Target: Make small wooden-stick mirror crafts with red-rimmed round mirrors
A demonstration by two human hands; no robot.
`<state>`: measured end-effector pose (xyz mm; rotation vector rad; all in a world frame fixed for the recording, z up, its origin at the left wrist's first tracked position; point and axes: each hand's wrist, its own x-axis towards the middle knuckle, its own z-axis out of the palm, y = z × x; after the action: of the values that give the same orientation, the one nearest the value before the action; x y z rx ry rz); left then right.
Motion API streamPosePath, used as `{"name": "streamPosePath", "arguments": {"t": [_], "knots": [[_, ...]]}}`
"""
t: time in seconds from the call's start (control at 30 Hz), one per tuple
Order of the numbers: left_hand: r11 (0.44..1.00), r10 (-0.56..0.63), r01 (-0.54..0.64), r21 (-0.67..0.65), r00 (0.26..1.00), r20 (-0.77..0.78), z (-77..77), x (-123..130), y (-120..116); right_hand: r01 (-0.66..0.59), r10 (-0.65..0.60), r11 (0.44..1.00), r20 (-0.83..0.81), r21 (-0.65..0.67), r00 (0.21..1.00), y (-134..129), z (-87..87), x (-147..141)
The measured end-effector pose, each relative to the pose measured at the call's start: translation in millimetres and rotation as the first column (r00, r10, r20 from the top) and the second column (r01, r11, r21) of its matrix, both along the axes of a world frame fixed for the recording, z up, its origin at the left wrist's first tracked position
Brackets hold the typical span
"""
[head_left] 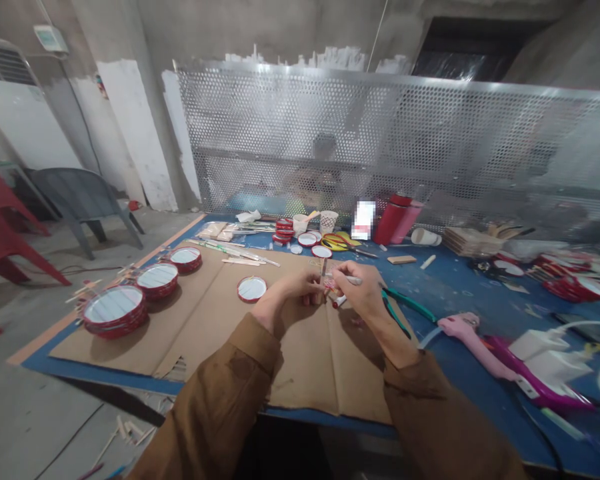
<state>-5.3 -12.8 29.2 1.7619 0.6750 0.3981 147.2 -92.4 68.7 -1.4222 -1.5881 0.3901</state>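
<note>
Over the cardboard sheet [300, 380], my two hands are close together. My left hand [305, 287] is closed on a thin flat stick [324, 265], which stands upright between the fingers. Right beside it, my right hand [363, 287] pinches a slim pen-like thing [354, 281], largely covered by the fingers. Small pinkish bits show between the hands, too blurred to name. Under them lies a short white cylinder with a red end [338, 302]. Left of my hands is a round red-rimmed lid [253, 289]. Green-handled pliers [410, 305] lie by my right wrist.
Three red round tins [115, 312] with sticks attached line the left side. Cups [329, 221], yellow-handled scissors [337, 241] and a red bottle [393, 219] stand or lie along the back. A pink glue gun [485, 347] and a power strip [555, 393] with white plugs occupy the right.
</note>
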Motion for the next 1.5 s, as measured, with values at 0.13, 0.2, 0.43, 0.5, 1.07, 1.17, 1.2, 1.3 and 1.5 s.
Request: {"name": "streamPosePath", "arguments": {"t": [0.13, 0.2, 0.43, 0.5, 1.07, 1.17, 1.2, 1.3, 1.5], "knots": [[1.000, 0.014, -0.014, -0.011, 1.000, 0.002, 7.3, -1.3, -4.9, 0.027, -0.027, 1.000, -0.011, 0.015, 1.000, -2.2, 5.4, 0.8], [1.000, 0.009, -0.009, -0.027, 1.000, -0.014, 9.9, -1.8, -6.6, 0.067, -0.065, 0.997, -0.047, 0.045, 0.997, -3.7, 10.8, 4.5], [0.999, 0.045, -0.045, 0.000, 0.999, -0.009, 13.5, -2.1, -12.1, 0.164, -0.164, 0.986, 0.016, -0.027, 0.986, 1.1, 20.4, 40.6], [0.999, 0.035, -0.035, 0.005, 0.999, -0.023, 15.4, -2.3, -12.9, 0.247, -0.244, 0.969, 0.200, 0.008, 0.949, 6.0, 16.7, 52.0], [0.999, 0.005, -0.001, 0.041, 0.996, -0.087, 11.5, -2.8, -5.1, 0.452, -0.059, 0.874, 0.884, -0.178, 0.463, 4.7, 14.8, 63.2], [0.999, 0.005, -0.001, 0.051, 0.997, -0.080, 10.4, -2.0, -4.8, 0.475, -0.052, 0.861, 0.897, -0.183, 0.440, 0.9, 20.0, 61.4], [0.998, 0.007, -0.002, 0.055, 0.997, -0.081, 10.4, -1.9, -4.9, 0.480, -0.077, 0.861, 0.892, -0.166, 0.446, 0.6, 20.9, 61.2], [0.999, -0.004, 0.008, 0.052, 0.997, -0.079, 11.1, -2.5, -5.4, 0.490, -0.214, 0.869, 0.841, -0.069, 0.497, 2.8, 20.4, 60.8], [0.998, 0.022, -0.019, 0.056, 0.998, -0.063, 12.9, -4.8, -5.7, 0.342, -0.340, 0.936, 0.452, 0.079, 0.825, 15.2, 7.8, 46.1]]}}
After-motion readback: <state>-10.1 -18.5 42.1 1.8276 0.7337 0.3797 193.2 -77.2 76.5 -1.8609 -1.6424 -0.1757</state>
